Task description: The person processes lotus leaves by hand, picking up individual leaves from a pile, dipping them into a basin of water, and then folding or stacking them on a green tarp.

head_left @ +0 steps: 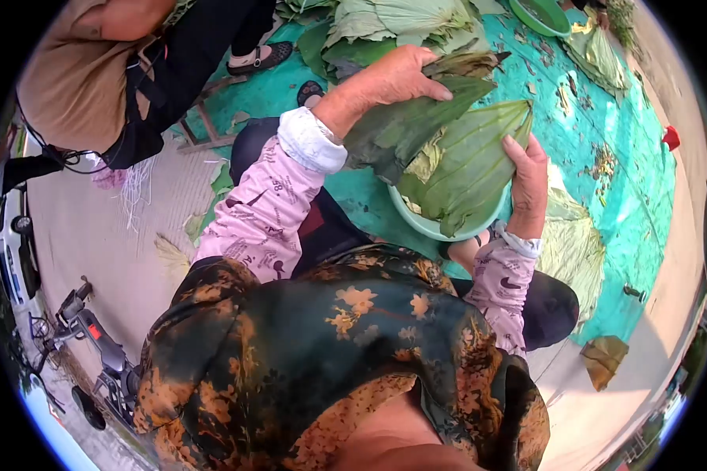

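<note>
My left hand (407, 76) is closed on a dark, wilted lotus leaf (404, 129), thumb on top. My right hand (529, 169) grips the right edge of a greener folded lotus leaf (471, 161), its ribs fanning out from the upper right corner. The two leaves overlap in the middle, and a pale yellowed patch shows on the greener one. Both are above a light green basin (440, 228) between my knees. The leaves hide most of the basin's inside.
A heap of lotus leaves (401, 20) lies ahead on a turquoise tarp (644, 188), with more leaves (569, 243) at right. A green basin (540, 16) stands at the far edge. Another person (94, 78) sits at left. A scooter (102, 345) stands behind.
</note>
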Motion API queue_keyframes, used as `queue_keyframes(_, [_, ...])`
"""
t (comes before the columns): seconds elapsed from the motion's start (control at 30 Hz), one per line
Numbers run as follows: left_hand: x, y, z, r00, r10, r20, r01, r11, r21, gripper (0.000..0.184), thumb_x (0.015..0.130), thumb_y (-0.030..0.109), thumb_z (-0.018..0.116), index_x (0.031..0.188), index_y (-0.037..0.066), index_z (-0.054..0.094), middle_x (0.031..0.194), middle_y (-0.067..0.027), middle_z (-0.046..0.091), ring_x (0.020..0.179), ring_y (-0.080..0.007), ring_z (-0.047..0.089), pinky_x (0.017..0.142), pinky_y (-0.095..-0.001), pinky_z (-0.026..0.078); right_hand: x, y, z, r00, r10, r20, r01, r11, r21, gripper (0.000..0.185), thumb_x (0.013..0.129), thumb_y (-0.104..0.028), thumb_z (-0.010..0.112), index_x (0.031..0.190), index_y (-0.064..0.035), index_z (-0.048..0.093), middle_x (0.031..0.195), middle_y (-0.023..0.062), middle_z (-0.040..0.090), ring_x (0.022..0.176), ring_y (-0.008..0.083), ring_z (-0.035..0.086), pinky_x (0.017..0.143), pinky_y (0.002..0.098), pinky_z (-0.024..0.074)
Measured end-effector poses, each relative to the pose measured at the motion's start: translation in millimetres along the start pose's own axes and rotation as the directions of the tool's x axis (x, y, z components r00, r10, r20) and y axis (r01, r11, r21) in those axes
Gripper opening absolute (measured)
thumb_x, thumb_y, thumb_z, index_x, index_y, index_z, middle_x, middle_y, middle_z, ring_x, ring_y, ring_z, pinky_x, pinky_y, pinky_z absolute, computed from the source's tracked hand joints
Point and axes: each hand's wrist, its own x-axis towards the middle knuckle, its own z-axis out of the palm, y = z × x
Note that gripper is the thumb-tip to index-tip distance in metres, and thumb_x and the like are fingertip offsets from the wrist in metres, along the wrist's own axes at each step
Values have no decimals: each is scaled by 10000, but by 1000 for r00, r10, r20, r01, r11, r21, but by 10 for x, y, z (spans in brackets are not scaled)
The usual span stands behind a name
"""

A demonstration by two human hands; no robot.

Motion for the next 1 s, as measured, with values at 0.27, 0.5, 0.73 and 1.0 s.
queue_keyframes(0.27, [-84,220,-188,983,-168,70,182,887,-424,378,740,34,683,1104,24,579,923,-8,626,759,-115,583,697,-273,481,60,13,-124,991,-57,-117,73,987,145,256,846,-80,587,1088,-2,563,1014,74,619,900,154,592,810,275,473])
queue_keyframes(0.5, [-205,520,-225,981,-135,-136,78,928,-363,380,744,64,695,1093,-12,565,921,-53,631,752,-126,591,664,-273,489,295,937,-558,941,-66,-333,53,997,-48,200,801,-87,632,988,-22,612,900,44,649,786,123,609,697,273,491])
queue_keyframes(0.73, [-190,485,-205,982,-115,-151,49,921,-386,338,741,67,704,1048,-18,591,915,-43,634,744,-117,591,664,-261,490,45,2246,-765,905,-166,-393,-236,572,-785,205,757,-184,621,948,-112,606,898,69,636,774,284,602,694,380,473])
queue_keyframes(1.0, [-290,233,-211,962,-170,-213,89,935,-344,321,750,97,713,1045,20,613,896,-37,647,757,-111,606,705,-255,497,-20,2539,-395,970,-244,5,25,77,-997,229,769,-135,535,996,-142,569,993,30,584,888,268,533,716,418,447])
